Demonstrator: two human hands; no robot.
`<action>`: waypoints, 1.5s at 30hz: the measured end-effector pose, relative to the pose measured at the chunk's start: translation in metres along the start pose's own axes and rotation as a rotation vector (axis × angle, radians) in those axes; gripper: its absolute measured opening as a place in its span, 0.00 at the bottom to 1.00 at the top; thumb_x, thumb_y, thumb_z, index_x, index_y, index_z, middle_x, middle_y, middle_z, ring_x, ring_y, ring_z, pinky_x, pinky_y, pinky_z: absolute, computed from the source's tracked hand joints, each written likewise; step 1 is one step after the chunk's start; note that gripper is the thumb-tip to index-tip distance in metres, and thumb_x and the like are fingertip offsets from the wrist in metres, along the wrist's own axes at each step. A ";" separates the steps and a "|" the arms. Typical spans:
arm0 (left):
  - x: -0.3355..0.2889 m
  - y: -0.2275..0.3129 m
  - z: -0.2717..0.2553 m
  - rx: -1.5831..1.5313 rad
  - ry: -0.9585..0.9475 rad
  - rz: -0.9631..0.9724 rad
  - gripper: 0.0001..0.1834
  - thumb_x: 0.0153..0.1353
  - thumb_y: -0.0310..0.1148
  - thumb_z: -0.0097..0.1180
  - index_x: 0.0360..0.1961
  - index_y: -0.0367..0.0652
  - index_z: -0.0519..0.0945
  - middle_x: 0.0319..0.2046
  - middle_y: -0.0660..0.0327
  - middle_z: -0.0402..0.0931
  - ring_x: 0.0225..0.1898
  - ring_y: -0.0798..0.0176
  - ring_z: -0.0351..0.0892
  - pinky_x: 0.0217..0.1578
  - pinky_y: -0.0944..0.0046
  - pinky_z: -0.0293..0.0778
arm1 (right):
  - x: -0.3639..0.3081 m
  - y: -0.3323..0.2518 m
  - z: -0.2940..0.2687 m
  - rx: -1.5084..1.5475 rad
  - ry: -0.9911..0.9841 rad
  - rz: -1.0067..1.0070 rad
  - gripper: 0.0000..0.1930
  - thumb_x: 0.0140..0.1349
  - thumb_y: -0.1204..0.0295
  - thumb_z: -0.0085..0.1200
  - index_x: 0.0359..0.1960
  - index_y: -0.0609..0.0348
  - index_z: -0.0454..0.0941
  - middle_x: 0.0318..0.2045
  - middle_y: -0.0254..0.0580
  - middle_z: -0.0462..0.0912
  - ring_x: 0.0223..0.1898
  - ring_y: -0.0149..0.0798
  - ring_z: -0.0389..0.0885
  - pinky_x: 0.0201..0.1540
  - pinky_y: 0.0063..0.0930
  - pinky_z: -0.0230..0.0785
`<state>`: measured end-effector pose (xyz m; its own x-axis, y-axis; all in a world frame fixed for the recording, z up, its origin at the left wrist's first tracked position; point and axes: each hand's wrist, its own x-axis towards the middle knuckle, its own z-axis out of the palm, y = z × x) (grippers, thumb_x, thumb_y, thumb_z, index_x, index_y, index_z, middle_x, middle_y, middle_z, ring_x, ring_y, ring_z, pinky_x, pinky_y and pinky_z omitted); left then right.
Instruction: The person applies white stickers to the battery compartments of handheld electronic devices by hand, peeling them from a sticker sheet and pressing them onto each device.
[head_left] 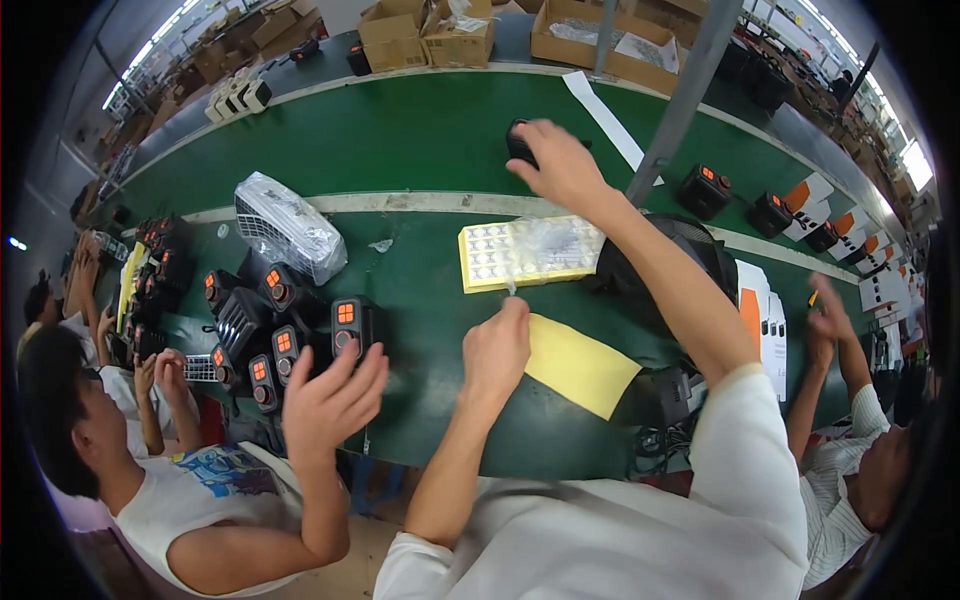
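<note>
My left hand point(497, 345) is closed in a pinch at the near edge of a yellow-backed sheet of pale stickers point(488, 252). A crumpled clear plastic bag point(548, 243) runs from its fingertips over that sheet. My right hand point(562, 168) reaches across to the far green strip, fingers and thumb around a small black boxy device point(519, 146); the hand is slightly blurred and hides part of the device. A plain yellow sheet point(580, 365) lies just right of my left hand. Under my right forearm sits a round black item point(690, 250), partly covered.
Several black devices with orange buttons point(285, 290) crowd the left, beside a co-worker's hand point(330, 400). A plastic-wrapped bundle point(288, 228) lies behind them. A grey post point(690, 95) rises at the right. More devices point(706, 192) and white-orange boxes point(765, 330) stand right, near another co-worker point(845, 460).
</note>
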<state>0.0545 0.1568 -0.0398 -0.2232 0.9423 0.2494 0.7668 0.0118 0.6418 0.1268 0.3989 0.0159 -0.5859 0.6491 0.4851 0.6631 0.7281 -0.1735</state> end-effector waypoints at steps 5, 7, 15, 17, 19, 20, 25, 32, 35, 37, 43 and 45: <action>-0.045 0.014 -0.037 -1.087 0.277 -0.233 0.08 0.63 0.21 0.53 0.43 0.34 0.72 0.35 0.56 0.80 0.37 0.68 0.80 0.39 0.69 0.77 | -0.098 -0.090 -0.101 0.634 -0.859 0.042 0.32 0.58 0.53 0.59 0.58 0.61 0.68 0.47 0.56 0.78 0.48 0.54 0.77 0.50 0.37 0.69; -0.054 0.021 -0.037 -1.235 0.385 -0.204 0.10 0.63 0.19 0.52 0.45 0.35 0.70 0.37 0.55 0.79 0.39 0.67 0.79 0.41 0.69 0.76 | -0.131 -0.102 -0.107 0.733 -0.776 -0.018 0.29 0.58 0.54 0.59 0.56 0.60 0.69 0.43 0.55 0.80 0.44 0.54 0.79 0.46 0.39 0.70; -0.079 0.014 -0.077 -0.938 -0.026 -0.133 0.13 0.61 0.17 0.54 0.47 0.33 0.74 0.44 0.56 0.77 0.43 0.68 0.78 0.40 0.72 0.74 | -0.143 -0.108 -0.114 0.736 -0.993 -0.131 0.27 0.58 0.53 0.59 0.53 0.57 0.69 0.33 0.49 0.82 0.36 0.52 0.80 0.37 0.42 0.68; -0.084 0.008 -0.081 -0.905 -0.043 -0.204 0.12 0.60 0.18 0.55 0.46 0.33 0.75 0.44 0.55 0.77 0.43 0.69 0.77 0.39 0.72 0.74 | -0.143 -0.113 -0.116 0.691 -1.000 -0.142 0.26 0.58 0.53 0.59 0.52 0.57 0.70 0.33 0.49 0.82 0.36 0.53 0.80 0.37 0.42 0.68; -0.088 0.002 -0.081 -0.872 -0.056 -0.275 0.11 0.60 0.19 0.56 0.45 0.33 0.75 0.45 0.55 0.77 0.42 0.70 0.77 0.38 0.73 0.74 | -0.144 -0.117 -0.119 0.758 -0.914 -0.092 0.24 0.60 0.52 0.57 0.47 0.58 0.72 0.32 0.48 0.81 0.34 0.53 0.79 0.36 0.43 0.68; -0.089 -0.002 -0.080 -0.893 -0.065 -0.280 0.11 0.59 0.19 0.58 0.43 0.33 0.76 0.43 0.55 0.77 0.41 0.69 0.77 0.36 0.72 0.73 | -0.146 -0.118 -0.117 0.757 -0.917 -0.094 0.24 0.60 0.52 0.57 0.47 0.58 0.72 0.32 0.48 0.81 0.34 0.53 0.79 0.36 0.43 0.68; -0.077 0.009 -0.083 -0.203 0.234 0.126 0.10 0.52 0.19 0.62 0.36 0.36 0.78 0.35 0.55 0.75 0.35 0.61 0.77 0.32 0.66 0.72 | -0.141 -0.120 -0.106 0.672 -1.023 -0.165 0.21 0.64 0.51 0.51 0.38 0.60 0.74 0.27 0.48 0.79 0.30 0.51 0.76 0.32 0.42 0.65; -0.075 -0.005 -0.077 -0.169 0.368 0.354 0.10 0.49 0.17 0.61 0.34 0.38 0.78 0.33 0.55 0.74 0.36 0.52 0.77 0.38 0.58 0.73 | -0.142 -0.117 -0.086 0.863 -1.114 -0.124 0.22 0.66 0.51 0.49 0.38 0.61 0.75 0.24 0.48 0.76 0.26 0.48 0.70 0.31 0.38 0.63; -0.085 0.000 -0.076 -0.540 0.462 0.218 0.09 0.55 0.17 0.57 0.37 0.36 0.76 0.34 0.55 0.75 0.37 0.55 0.78 0.42 0.56 0.75 | -0.143 -0.119 -0.084 0.906 -1.188 -0.029 0.22 0.65 0.50 0.48 0.40 0.60 0.76 0.26 0.50 0.77 0.29 0.50 0.74 0.33 0.40 0.65; -0.089 0.001 -0.081 -0.926 0.499 0.000 0.08 0.58 0.17 0.55 0.38 0.35 0.74 0.34 0.55 0.76 0.38 0.56 0.78 0.43 0.55 0.76 | -0.145 -0.116 -0.080 0.643 -1.003 -0.012 0.23 0.65 0.50 0.49 0.42 0.62 0.77 0.28 0.51 0.79 0.35 0.53 0.79 0.39 0.43 0.68; -0.091 0.007 -0.105 -1.304 0.328 -0.326 0.07 0.62 0.21 0.53 0.41 0.35 0.73 0.31 0.56 0.76 0.34 0.60 0.77 0.46 0.53 0.76 | -0.134 -0.122 -0.060 0.241 -0.588 -0.042 0.26 0.64 0.50 0.48 0.47 0.65 0.76 0.43 0.59 0.79 0.41 0.57 0.79 0.43 0.47 0.71; -0.095 0.003 -0.105 -1.291 0.354 -0.336 0.07 0.62 0.20 0.53 0.41 0.34 0.73 0.31 0.56 0.76 0.33 0.60 0.78 0.46 0.53 0.76 | -0.110 -0.156 -0.043 0.331 -0.472 -0.017 0.29 0.64 0.48 0.48 0.47 0.68 0.73 0.40 0.59 0.80 0.40 0.57 0.80 0.41 0.47 0.73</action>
<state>0.0149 0.0318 0.0148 -0.5732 0.8194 -0.0050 -0.4067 -0.2792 0.8699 0.1078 0.2040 0.0263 -0.7898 0.6095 0.0683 0.5154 0.7200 -0.4647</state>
